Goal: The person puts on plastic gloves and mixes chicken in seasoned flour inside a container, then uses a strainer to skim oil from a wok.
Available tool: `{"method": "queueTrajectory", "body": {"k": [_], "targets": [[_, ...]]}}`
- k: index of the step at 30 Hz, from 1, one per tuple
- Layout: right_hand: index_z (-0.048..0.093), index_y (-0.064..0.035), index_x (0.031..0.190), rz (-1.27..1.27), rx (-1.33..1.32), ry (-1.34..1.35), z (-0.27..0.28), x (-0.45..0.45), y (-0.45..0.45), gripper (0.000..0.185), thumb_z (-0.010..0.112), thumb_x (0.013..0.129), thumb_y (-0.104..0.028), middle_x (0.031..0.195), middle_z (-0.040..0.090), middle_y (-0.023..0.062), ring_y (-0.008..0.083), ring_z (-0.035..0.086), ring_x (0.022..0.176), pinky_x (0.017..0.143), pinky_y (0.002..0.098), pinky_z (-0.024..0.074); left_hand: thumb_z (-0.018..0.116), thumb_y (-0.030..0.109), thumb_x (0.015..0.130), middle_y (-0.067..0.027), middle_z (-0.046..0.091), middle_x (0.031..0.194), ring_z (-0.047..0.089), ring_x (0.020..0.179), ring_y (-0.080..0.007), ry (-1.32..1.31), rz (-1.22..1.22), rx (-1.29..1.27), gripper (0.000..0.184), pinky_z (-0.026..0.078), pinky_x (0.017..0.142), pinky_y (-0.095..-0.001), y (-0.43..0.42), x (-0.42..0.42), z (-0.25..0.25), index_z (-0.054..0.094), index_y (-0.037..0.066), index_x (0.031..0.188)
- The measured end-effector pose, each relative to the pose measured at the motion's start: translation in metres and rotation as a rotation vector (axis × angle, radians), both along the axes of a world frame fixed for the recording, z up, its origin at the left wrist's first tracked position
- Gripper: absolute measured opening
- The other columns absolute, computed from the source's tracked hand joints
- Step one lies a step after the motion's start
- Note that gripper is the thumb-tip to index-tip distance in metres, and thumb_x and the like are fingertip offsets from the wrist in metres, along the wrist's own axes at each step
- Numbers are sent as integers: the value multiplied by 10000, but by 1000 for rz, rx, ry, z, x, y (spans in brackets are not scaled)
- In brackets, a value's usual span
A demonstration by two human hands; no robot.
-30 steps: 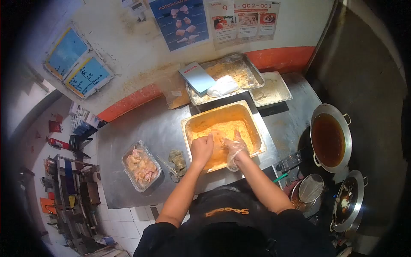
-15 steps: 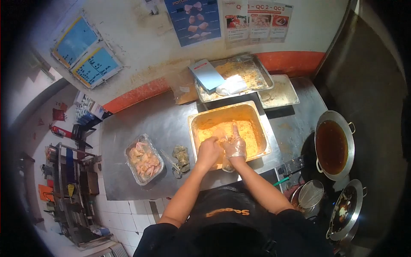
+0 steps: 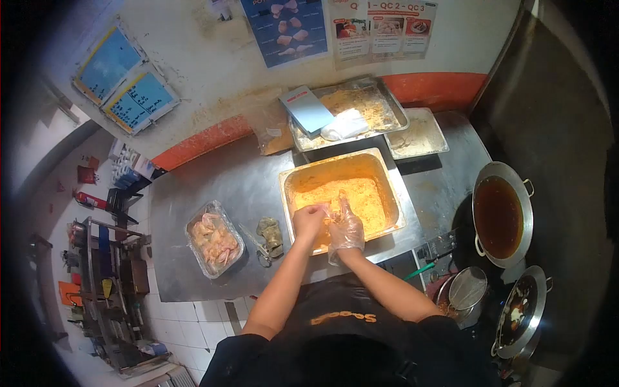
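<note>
Breading [image 3: 372, 198] lies partly hidden behind right hand [image 3: 348, 233].

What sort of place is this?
Probably a restaurant kitchen: I see raw-looking meat in a tray, brown liquid in a big round pan, and orange powder in a metal tub.

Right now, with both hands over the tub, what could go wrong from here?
The left hand looks bare, so it could pass dirt to the yellow crumbs in the tub if it dips in. The clear glove on the right hand looks loose at the wrist, so it might slip or let crumbs inside. The green handle lies close to the right forearm, so a careless elbow could knock it.
</note>
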State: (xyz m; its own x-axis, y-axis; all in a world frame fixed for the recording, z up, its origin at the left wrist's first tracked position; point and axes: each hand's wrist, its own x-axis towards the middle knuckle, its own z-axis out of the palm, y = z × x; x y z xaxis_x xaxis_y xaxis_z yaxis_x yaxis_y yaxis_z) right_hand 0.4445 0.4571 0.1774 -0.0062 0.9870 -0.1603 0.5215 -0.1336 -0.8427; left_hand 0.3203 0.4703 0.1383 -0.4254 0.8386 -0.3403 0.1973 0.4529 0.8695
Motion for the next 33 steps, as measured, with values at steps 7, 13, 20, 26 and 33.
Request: {"method": "queueTrajectory", "body": {"k": [7, 13, 20, 26, 33], "targets": [[493, -95, 1309, 87, 127, -14, -8, -10, -1, 636, 637, 690, -115, 854, 638, 224, 347, 638, 765, 706, 401, 499, 517, 261, 946, -97, 624, 1087, 620, 911, -182, -530, 170, 223, 369, 527, 768, -342, 9, -10, -41, 543, -17, 1188], [499, -34, 1288, 126, 138, 104, -6, -18, -3, 645, 678, 674, -123, 933, 656, 223, 321, 655, 835, 737, 379, 505, 325, 473, 985, -86, 606, 1014, 595, 925, -202, -1011, 149, 26, 513, 521, 812, -366, 3, -3, 21, 524, 44, 1185], [527, -26, 1262, 162, 92, 155, -1, -18, -1, 622, 686, 666, -104, 921, 669, 188, 253, 659, 821, 730, 353, 507, 309, 628, 924, -88, 567, 1136, 587, 937, -244, -1062, 137, 39, 656, 499, 796, -394, 13, -5, 17, 459, 104, 1288], [545, -9, 1236, 208, 92, 306, 6, -18, -8, 586, 695, 677, -102, 970, 673, 156, 202, 649, 846, 757, 322, 507, 379, 730, 836, -130, 572, 1138, 581, 914, -288, -1166, 155, 50, 790, 496, 739, -417, 29, -16, -22, 468, 105, 1310], [566, -48, 1231, 421, -103, 252, -22, 19, 23, 469, 599, 764, -24, 1129, 634, 116, 180, 627, 938, 814, 290, 505, 457, 531, 907, -118, 636, 980, 619, 808, -226, -880, 302, 39, 487, 496, 581, -351, 46, -15, -27, 605, 90, 1050]]}}
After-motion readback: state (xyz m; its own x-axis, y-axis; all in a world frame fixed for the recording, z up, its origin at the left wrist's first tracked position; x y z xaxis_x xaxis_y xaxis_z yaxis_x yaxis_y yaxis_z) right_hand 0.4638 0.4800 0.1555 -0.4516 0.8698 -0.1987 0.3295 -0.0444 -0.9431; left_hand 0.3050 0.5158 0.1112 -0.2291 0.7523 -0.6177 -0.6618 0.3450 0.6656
